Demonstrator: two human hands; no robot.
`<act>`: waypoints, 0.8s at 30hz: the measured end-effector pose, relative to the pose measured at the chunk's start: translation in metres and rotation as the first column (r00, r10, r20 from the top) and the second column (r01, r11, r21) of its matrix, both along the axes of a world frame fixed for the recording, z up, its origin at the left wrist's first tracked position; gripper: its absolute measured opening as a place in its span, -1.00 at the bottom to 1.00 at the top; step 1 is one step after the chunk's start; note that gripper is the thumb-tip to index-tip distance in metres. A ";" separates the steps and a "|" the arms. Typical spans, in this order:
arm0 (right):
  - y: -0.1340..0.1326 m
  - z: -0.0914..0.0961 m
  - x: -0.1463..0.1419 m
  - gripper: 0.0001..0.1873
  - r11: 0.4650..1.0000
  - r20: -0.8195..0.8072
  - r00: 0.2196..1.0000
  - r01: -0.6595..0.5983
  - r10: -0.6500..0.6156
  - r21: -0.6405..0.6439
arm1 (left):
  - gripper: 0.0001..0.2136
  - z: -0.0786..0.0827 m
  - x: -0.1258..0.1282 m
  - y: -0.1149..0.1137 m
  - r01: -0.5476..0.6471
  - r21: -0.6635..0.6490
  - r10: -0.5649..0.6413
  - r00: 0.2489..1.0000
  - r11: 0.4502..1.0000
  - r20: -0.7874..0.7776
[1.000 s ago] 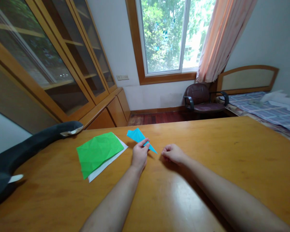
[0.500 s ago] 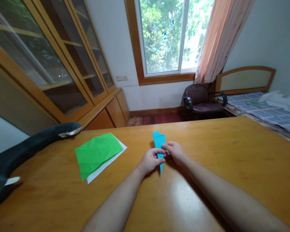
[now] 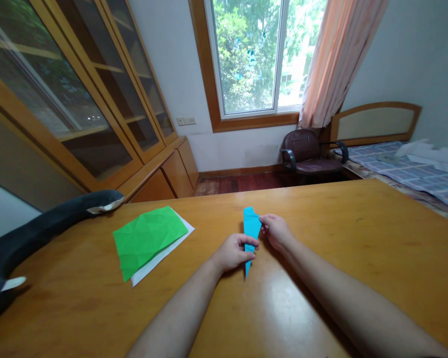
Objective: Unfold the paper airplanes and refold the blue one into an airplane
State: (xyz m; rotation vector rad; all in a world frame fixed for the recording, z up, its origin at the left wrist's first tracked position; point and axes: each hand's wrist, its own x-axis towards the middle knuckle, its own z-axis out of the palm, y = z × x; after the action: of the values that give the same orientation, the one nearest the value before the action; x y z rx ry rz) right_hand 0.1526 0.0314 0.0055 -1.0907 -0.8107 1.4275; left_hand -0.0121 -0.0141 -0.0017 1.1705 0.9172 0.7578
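Observation:
A folded blue paper, long and narrow with its sharp tip toward me, is held just over the wooden table. Across its lower part lie the fingers of my left hand, closed on it from the left side. My right hand pinches the paper's upper right edge between thumb and fingertips. Crease lines cross the paper near my left fingers. The fingertips behind the paper are hidden.
Left of my hands a creased green sheet lies over a white sheet. A black and white plush toy rests along the table's left edge. Beyond the far edge stand a maroon armchair and a bed.
The blue paper has turned slightly, its tip swinging left and its upper end right. My right hand has shifted a little right and up along its edge.

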 end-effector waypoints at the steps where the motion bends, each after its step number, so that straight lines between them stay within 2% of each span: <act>1: 0.000 0.000 0.001 -0.68 1.000 -0.013 1.000 -0.016 0.016 -0.002 | -0.64 0.000 0.000 0.000 0.000 0.006 0.000 1.000 1.000 -0.009; 7: -0.004 0.003 0.000 -0.69 0.960 -0.105 0.960 -0.269 0.261 -0.081 | -0.71 0.003 -0.001 -0.001 0.082 0.061 -0.076 0.992 0.995 -0.097; 9: -0.004 0.002 0.000 -0.70 0.964 -0.091 0.966 -0.249 0.241 -0.095 | -0.72 0.004 -0.001 -0.002 0.105 0.079 -0.096 0.988 0.991 -0.120; 15: 0.002 -0.004 0.001 -0.73 0.997 -0.050 0.999 -0.027 0.023 -0.079 | -0.70 0.010 -0.009 0.001 0.124 0.027 -0.120 0.986 0.992 -0.113; 19: 0.006 -0.007 0.004 -0.73 0.999 -0.014 1.000 0.016 -0.017 -0.037 | -0.75 0.013 -0.025 0.007 -0.018 -0.003 0.018 0.987 1.000 -0.160; 24: 0.012 -0.008 0.013 -0.74 1.000 0.071 0.997 -0.006 0.008 -0.024 | -0.70 0.013 -0.040 0.016 -0.225 0.046 0.229 0.965 0.973 -0.124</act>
State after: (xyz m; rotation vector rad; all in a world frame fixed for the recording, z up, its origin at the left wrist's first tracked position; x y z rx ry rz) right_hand 0.1652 0.0431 -0.0025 -1.1630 -0.8506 1.4144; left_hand -0.0522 0.0016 0.0109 1.1645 1.1653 0.8913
